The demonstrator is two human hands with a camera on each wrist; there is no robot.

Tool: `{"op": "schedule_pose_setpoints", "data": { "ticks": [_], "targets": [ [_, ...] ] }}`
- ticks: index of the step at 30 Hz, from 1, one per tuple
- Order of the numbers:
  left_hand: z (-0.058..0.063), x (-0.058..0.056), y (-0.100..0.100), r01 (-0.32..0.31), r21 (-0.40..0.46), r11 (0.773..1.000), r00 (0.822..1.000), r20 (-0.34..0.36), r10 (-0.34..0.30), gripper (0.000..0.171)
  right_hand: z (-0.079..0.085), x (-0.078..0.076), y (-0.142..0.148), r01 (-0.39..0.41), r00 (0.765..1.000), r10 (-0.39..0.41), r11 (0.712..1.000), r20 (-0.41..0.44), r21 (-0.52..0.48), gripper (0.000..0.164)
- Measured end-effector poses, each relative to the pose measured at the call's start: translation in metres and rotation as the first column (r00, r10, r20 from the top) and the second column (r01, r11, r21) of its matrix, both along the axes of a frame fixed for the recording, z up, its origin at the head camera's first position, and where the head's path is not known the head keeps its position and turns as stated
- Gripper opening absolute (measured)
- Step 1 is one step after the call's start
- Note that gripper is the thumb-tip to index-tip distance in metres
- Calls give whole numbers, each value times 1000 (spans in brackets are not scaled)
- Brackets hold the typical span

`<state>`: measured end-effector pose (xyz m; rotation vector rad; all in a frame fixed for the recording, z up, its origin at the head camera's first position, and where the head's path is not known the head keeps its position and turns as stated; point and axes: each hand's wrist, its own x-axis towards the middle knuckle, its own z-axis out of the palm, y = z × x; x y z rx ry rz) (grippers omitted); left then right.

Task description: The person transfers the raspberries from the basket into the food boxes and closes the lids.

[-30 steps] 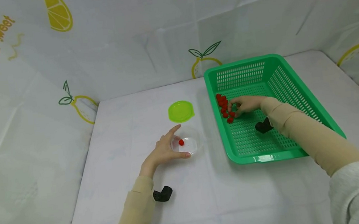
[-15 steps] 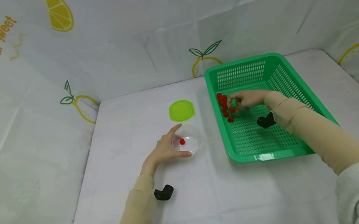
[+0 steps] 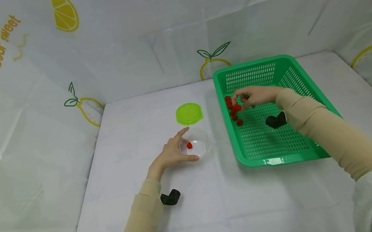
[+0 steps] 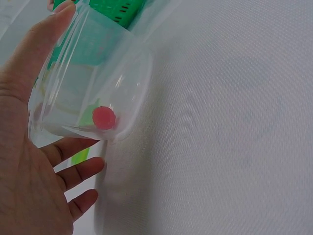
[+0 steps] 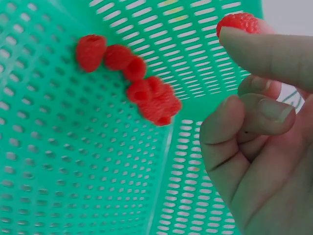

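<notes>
My left hand [image 3: 170, 154] holds a clear round plastic container [image 3: 205, 141] by its side, thumb at the near edge and fingers around the far one. One red raspberry [image 4: 103, 118] lies inside it. Over the left part of a green plastic basket [image 3: 274, 161], my right hand [image 3: 259, 95] pinches another raspberry [image 5: 238, 22] between thumb and finger, above the basket floor. Below it, several more raspberries [image 5: 156, 100] lie clustered along the basket's left wall.
A bright green lid [image 3: 189, 113] lies flat on the white-covered table [image 3: 196, 213], just behind the container. Black wrist-worn pieces stick out at the left wrist [image 3: 170, 197] and right wrist [image 3: 275, 121]. A lemon-printed white sheet [image 3: 152, 59] stands behind the table.
My right hand has moved away from me and up from the basket floor, lifting a raspberry. My left hand keeps its hold on the container.
</notes>
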<state>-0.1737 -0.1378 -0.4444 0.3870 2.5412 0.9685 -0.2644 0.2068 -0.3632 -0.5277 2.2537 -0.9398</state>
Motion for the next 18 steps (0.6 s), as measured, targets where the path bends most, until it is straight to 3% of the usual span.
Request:
{"op": "schedule_pose_setpoints", "data": {
  "ticks": [8,18],
  "targets": [
    [1,0,0,1,-6,1000,1000,-15,-1,105,20,5,-15,-33,998,32,999,-48,-36,25],
    [0,0,1,-1,-13,1000,1000,-20,1,106,29,10,-51,-106,993,101,991,-53,-87,20]
  ]
}}
